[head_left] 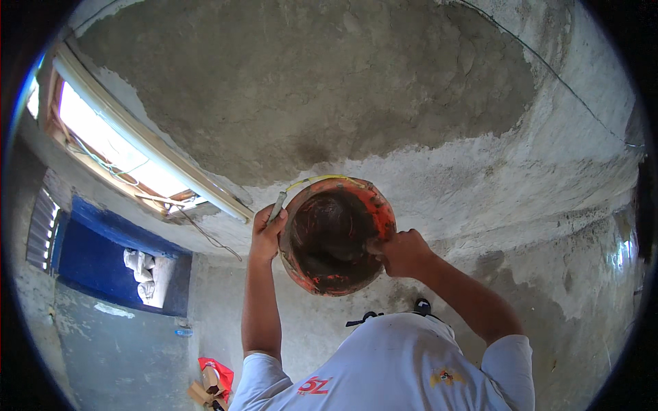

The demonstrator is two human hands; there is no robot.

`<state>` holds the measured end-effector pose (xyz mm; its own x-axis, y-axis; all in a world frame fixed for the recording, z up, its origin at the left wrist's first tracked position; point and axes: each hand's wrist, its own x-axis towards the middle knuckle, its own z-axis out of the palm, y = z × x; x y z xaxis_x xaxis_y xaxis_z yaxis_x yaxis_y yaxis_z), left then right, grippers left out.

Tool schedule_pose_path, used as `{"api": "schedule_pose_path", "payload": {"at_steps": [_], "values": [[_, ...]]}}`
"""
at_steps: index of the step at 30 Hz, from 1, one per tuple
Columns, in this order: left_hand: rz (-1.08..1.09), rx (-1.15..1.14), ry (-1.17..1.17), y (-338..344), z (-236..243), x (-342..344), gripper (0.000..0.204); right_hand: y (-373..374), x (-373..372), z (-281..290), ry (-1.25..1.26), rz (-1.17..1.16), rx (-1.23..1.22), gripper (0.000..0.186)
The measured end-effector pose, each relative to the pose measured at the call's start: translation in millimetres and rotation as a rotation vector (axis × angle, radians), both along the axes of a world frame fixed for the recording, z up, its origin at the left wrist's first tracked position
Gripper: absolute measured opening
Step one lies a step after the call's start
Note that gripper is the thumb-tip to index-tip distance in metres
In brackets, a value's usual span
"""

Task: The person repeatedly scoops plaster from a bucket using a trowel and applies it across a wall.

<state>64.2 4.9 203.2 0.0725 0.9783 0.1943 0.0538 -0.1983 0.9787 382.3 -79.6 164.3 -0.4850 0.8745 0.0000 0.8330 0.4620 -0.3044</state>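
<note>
Well, left hand (266, 236) grips the handle (278, 203) of an orange bucket (386, 218); right hand (406, 253) curls at its right rim, around what I can't tell

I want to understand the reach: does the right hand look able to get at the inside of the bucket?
Probably yes: the right hand is at the edge of the bucket, and no lid covers it.

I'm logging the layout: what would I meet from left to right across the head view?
White bundles, red bag, left hand, orange bucket, right hand.
</note>
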Motion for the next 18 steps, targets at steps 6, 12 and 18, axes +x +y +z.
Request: {"api": "schedule_pose_path", "payload": {"at_steps": [6,12,18], "values": [[0.06,0.01,0.029,1.0,-7.9,-1.9,0.017,8.5,8.9,-14.4,0.18,-0.126,0.222,0.037],[-0.033,0.035,0.022,5.6,-1.7,-5.6,0.023,0.0,-2.7,-16.6,0.055,-0.068,0.045,0.039],[-0.016,-0.014,0.048,8.9,-13.4,-12.9,0.023,8.4,9.2,-21.5,0.172,-0.05,0.127,0.036]]}}
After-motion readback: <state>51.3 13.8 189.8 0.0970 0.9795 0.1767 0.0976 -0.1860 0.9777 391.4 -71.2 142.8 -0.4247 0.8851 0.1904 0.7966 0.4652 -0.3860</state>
